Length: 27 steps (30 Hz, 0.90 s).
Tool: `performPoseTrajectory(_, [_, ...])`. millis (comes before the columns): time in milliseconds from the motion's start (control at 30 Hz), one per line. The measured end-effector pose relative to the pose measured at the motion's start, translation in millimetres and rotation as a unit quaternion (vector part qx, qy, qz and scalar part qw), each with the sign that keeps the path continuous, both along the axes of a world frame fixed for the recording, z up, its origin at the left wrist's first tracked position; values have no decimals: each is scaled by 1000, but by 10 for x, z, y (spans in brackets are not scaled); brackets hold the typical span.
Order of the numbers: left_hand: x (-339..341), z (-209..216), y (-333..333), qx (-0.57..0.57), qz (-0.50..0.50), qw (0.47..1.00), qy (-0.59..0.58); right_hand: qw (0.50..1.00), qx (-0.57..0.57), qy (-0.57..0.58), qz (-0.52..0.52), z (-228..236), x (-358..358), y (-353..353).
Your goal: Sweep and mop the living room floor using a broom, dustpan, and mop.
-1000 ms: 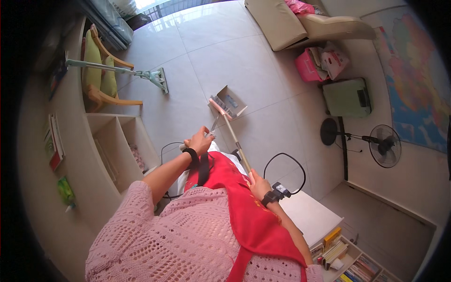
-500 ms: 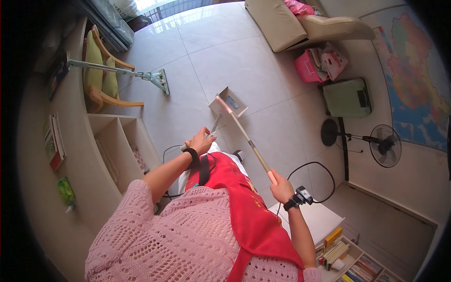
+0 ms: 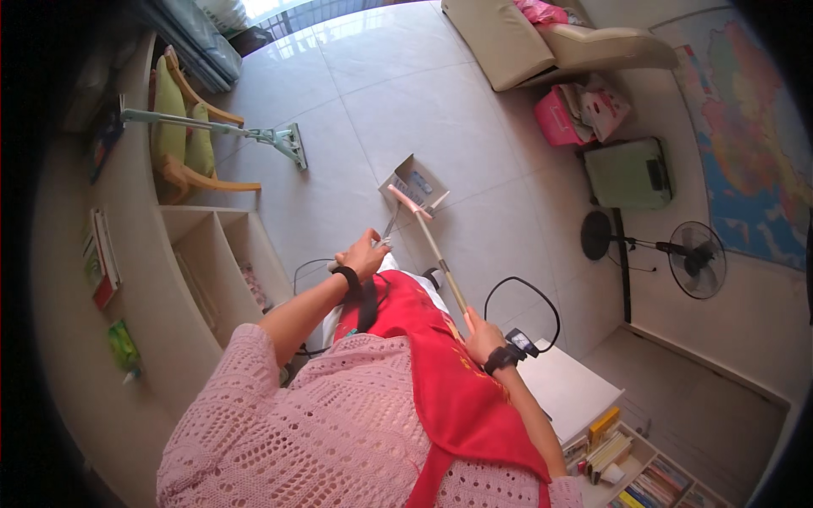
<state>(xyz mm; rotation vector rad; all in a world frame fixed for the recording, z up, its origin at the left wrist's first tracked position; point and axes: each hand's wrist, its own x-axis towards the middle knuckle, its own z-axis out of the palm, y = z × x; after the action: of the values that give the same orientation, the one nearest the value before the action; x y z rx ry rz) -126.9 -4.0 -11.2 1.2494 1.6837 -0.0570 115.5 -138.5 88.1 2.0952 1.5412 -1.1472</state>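
My left hand [image 3: 362, 256] is closed around the thin upright handle [image 3: 391, 223] of a pale dustpan [image 3: 434, 181], which lies on the tiled floor ahead of me. Bluish patches show inside the pan; I cannot make out what they are. Lower right, my right hand [image 3: 485, 337] grips the end of a long-handled broom [image 3: 444, 264]. The broom's pink head [image 3: 410, 202] appears across the near part of the dustpan; whether it touches the pan is unclear. A dark band circles each wrist, and the right one carries a small device.
A green squeegee mop [image 3: 286, 144] leans by a wooden-armed chair [image 3: 199, 152] at left, above open shelves [image 3: 199, 254]. On the right are a beige sofa [image 3: 500, 51], pink bin [image 3: 559, 118], green suitcase [image 3: 628, 173] and standing fan [image 3: 696, 260]. A white cabinet [image 3: 572, 389] stands lower right.
My right hand has moved left and closer to my body. The broom's head has come slightly nearer and turned more crosswise over the dustpan. My left hand has hardly moved.
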Motion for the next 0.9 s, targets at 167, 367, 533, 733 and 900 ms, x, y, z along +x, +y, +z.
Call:
performPoseTrajectory(167, [43, 77, 49, 5, -4, 1000, -3, 999, 7, 5, -44, 50, 260, -78])
performPoseTrajectory(367, [7, 79, 62, -9, -4, 1000, -4, 990, 23, 84, -111, 384, 573, -72])
performPoseTrajectory(533, [-46, 17, 38, -17, -11, 1000, -7, 894, -95, 200, -389, 551, 487, 63])
performPoseTrajectory(733, [-52, 51, 68, -34, -15, 999, -7, 774, -52, 385, -500, -208, 229, 63])
performPoseTrajectory(900, [-50, 88, 76, -42, -19, 999, -13, 799, -55, 338, -494, -624, -197, 206])
